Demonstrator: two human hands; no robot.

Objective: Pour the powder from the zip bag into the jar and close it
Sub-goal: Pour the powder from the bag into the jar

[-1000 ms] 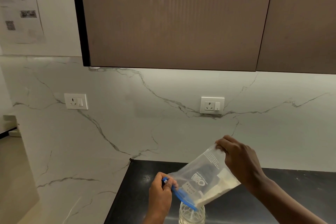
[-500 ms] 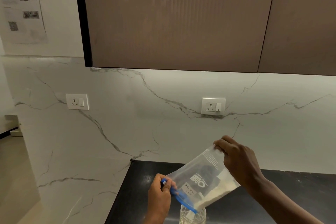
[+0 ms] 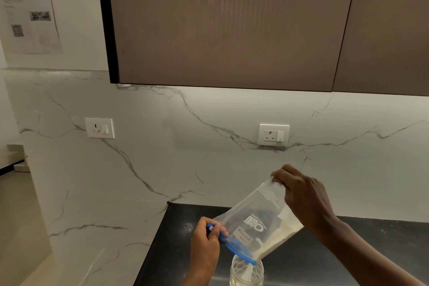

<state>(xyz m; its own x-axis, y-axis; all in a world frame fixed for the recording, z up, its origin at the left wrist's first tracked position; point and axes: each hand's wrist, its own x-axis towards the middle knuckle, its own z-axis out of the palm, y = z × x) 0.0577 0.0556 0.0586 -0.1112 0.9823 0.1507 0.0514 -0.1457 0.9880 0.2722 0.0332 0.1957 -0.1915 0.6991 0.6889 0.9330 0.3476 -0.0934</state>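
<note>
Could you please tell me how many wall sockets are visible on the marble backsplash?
2: left socket beyond the counter's end, right socket above the zip bag. None appears hidden.

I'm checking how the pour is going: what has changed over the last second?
Little has changed. The powder has slid further toward the blue zip edge, and some now falls into the jar. The left hand still pinches the zip end and the right hand still holds up the bag bottom, tilted over the jar as before.
</note>
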